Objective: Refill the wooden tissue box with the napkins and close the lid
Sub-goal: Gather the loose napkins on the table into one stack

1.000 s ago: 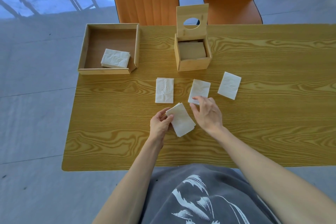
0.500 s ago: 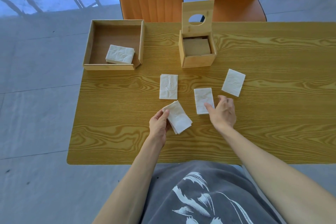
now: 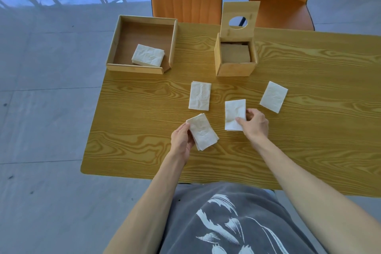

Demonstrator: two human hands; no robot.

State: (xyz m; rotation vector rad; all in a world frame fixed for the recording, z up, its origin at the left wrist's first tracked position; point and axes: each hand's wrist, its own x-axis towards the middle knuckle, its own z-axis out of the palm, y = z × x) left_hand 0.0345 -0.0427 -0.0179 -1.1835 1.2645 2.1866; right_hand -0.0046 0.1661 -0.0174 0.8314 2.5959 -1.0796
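The wooden tissue box (image 3: pixel 235 62) stands at the far middle of the surface (image 3: pixel 309 130), its lid (image 3: pixel 239 19) upright and open. The left hand (image 3: pixel 182 143) holds a small stack of napkins (image 3: pixel 203 132), the grip pinching its left edge. The right hand (image 3: pixel 255 123) pinches the near right corner of a single napkin (image 3: pixel 234 113) lying on the surface. Two more napkins lie flat: one (image 3: pixel 199 95) near the middle, one (image 3: pixel 273 96) to the right. A folded pile (image 3: pixel 148 55) rests in the open wooden tray (image 3: pixel 115 47) at far left.
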